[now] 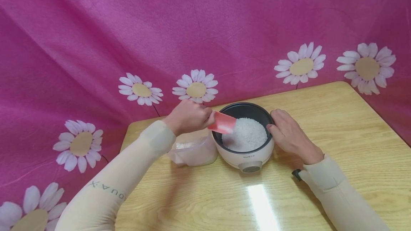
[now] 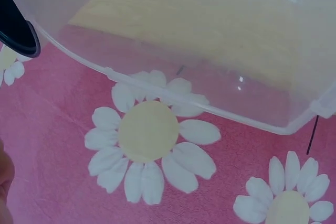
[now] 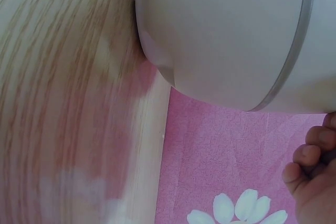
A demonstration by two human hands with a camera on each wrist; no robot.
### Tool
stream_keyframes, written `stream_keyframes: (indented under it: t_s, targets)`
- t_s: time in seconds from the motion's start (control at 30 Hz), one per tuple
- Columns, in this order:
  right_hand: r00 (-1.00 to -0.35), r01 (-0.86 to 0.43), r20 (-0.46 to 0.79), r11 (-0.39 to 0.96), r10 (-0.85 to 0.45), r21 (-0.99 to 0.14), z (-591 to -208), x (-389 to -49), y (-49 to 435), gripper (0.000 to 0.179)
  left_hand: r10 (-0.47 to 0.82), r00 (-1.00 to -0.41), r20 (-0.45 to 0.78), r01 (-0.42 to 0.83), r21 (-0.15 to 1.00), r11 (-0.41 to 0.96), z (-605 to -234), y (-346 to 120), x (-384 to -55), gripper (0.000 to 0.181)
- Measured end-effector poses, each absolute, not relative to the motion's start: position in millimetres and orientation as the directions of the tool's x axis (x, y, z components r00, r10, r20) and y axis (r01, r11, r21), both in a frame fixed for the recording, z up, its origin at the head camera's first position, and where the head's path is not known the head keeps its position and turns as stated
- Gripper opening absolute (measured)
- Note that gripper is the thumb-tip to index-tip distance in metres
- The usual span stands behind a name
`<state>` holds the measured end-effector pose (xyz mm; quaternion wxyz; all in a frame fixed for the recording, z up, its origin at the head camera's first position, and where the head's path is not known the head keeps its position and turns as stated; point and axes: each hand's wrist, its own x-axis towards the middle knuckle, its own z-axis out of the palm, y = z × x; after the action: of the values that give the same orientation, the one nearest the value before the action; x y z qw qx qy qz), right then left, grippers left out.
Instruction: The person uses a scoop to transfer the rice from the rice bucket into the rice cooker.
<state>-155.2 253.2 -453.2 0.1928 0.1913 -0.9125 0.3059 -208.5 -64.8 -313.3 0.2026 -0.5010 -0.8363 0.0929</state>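
My left hand (image 1: 190, 117) grips a pink-red scoop (image 1: 223, 122), its blade tipped over the left rim of a small white cooker (image 1: 229, 152) with a black inner pot (image 1: 239, 109). A mound of white rice (image 1: 247, 136) lies in that pot, close by the scoop's lip. On the cooker's right side, my right hand (image 1: 290, 134) holds the rim, thumb at the edge. Its curled fingers (image 3: 307, 155) show beside the pale cooker wall in the right wrist view. Below my left hand stands a clear plastic container (image 1: 196, 156) with some rice inside.
Everything stands on a light wooden table (image 1: 205, 202), the container right against the cooker's left. Behind the table hangs a magenta cloth (image 1: 224, 27) printed with white daisies. A small black item (image 1: 297, 174) shows at my right cuff.
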Motion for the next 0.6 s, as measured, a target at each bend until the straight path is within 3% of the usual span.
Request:
stream_keyframes:
  t_s: [0.23,0.5,0.6]
  targets:
    - [-0.852,-0.466,0.47,0.743,-0.23,-0.481,-453,-156,252,0.004,0.876,-0.378,0.3,0.774,-0.417,0.477,-312,-62,-204,0.029]
    - [-0.865,-0.449,0.448,0.744,-0.225,-0.495,-453,-155,252,0.004,0.859,-0.401,0.318,0.747,-0.43,0.508,-309,-70,-204,0.029]
    - [-0.868,-0.445,0.442,0.746,-0.225,-0.495,-453,-154,253,0.006,0.843,-0.437,0.313,0.727,-0.429,0.536,-308,-75,-204,0.031]
